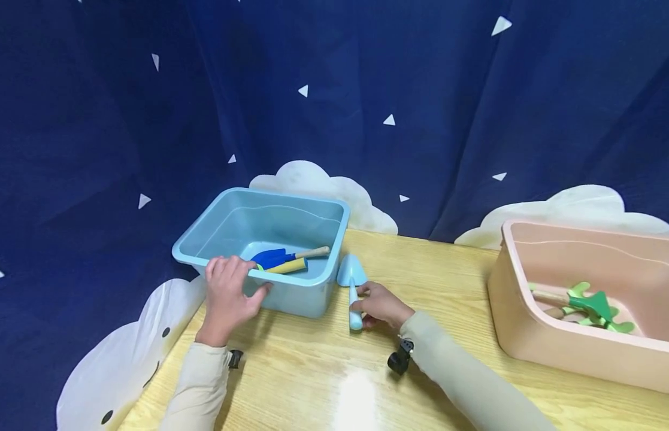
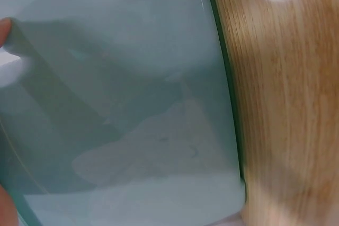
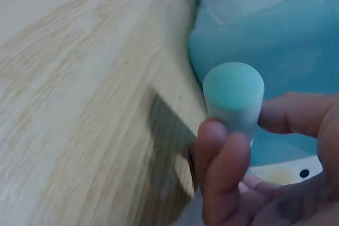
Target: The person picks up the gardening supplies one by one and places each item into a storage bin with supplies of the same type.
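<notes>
My right hand point(image 1: 385, 306) pinches the handle of a light-blue toy shovel point(image 1: 355, 311), its rounded blade pointing away beside the blue bin's right wall. In the right wrist view, the handle's round end point(image 3: 233, 86) shows between thumb and fingers. With its fingers over the near rim and thumb outside, my left hand point(image 1: 230, 291) grips the light-blue bin point(image 1: 299, 297). Inside that bin lie a blue shovel point(image 1: 269, 258) with a wooden handle and a tool with a yellow handle point(image 1: 289, 267). The bin's wall point(image 2: 132, 104) fills most of the left wrist view.
A pink bin point(image 1: 577, 353) stands at the right on the wooden table point(image 1: 291, 371), holding several green toy garden tools point(image 1: 595, 306) with wooden handles. Behind the table hangs a dark-blue curtain point(image 1: 345, 54) with white triangles and clouds.
</notes>
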`<action>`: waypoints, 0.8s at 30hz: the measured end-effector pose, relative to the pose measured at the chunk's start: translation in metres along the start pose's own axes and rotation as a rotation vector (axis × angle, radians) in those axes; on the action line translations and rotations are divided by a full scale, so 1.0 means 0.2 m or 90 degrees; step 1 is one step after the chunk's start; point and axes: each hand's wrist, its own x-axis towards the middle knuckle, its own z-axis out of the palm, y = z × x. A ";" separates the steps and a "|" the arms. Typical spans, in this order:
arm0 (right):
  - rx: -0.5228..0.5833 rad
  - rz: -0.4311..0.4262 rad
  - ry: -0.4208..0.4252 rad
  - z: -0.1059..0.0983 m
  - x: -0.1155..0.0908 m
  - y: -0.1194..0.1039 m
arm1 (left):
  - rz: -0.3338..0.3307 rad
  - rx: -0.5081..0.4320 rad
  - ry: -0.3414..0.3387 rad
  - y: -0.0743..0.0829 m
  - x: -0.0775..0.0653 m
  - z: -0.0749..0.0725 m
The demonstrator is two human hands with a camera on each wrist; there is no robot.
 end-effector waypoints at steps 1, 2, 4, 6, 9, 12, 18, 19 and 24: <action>0.007 0.000 -0.005 -0.01 0.00 0.00 | 0.002 -0.001 0.006 0.00 0.00 0.00; 0.013 0.001 -0.010 -0.02 0.00 0.01 | 0.002 -0.002 0.011 0.00 0.01 0.00; 0.027 0.003 -0.019 -0.03 0.01 0.02 | 0.002 -0.003 0.014 0.00 0.01 0.01; 0.049 0.006 -0.030 -0.04 0.01 0.03 | 0.003 -0.002 0.012 0.00 0.02 0.00; 0.129 0.006 -0.066 -0.06 0.02 0.06 | 0.002 -0.001 0.007 0.00 0.02 0.00; 0.251 -0.001 -0.129 -0.09 0.01 0.09 | 0.001 -0.001 0.003 0.00 0.02 -0.01; 0.415 -0.038 -0.232 -0.14 0.00 0.15 | 0.001 -0.005 0.004 0.00 0.02 0.00; 0.427 -0.041 -0.243 -0.14 0.00 0.16 | 0.000 -0.008 0.004 0.00 0.02 0.00; 0.451 -0.043 -0.262 -0.12 0.01 0.19 | -0.001 -0.015 0.006 0.00 0.01 0.00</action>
